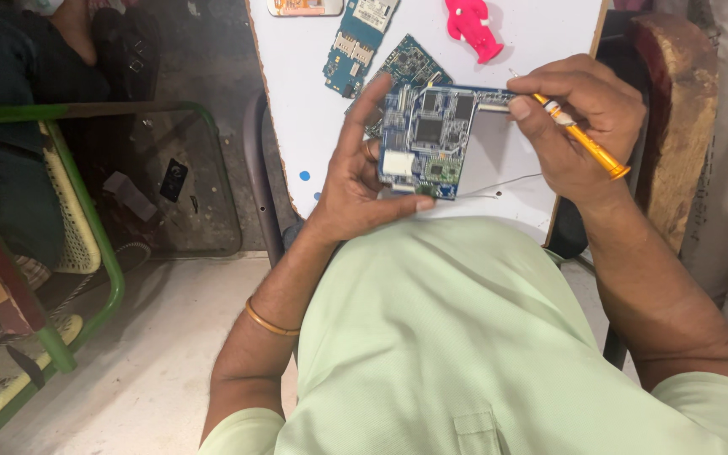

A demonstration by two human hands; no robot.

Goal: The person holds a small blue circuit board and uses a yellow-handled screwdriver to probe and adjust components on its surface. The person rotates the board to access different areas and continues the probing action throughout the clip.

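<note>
Left hand (pixel 364 181) lifts blue circuit board (pixel 425 141) above white table (pixel 313 101), fingers (pixel 362 114) pinching its edges, thumb underneath. Right hand (pixel 579 118) fingers pressed around orange screwdriver (pixel 587 141), tip at board's top corner. Board likely light, stiff, fragile; hold by edges only.

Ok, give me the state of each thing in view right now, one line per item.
Blue L-shaped circuit board: bare, lifted off the table, tilted.
Left hand: gripping that board's lower left edge.
Right hand: closed on the orange metal screwdriver, tip hidden at the board's top edge.
Second blue circuit board: lying flat on the white tabletop.
Pink plastic toy: lying on the tabletop, untouched.
</note>
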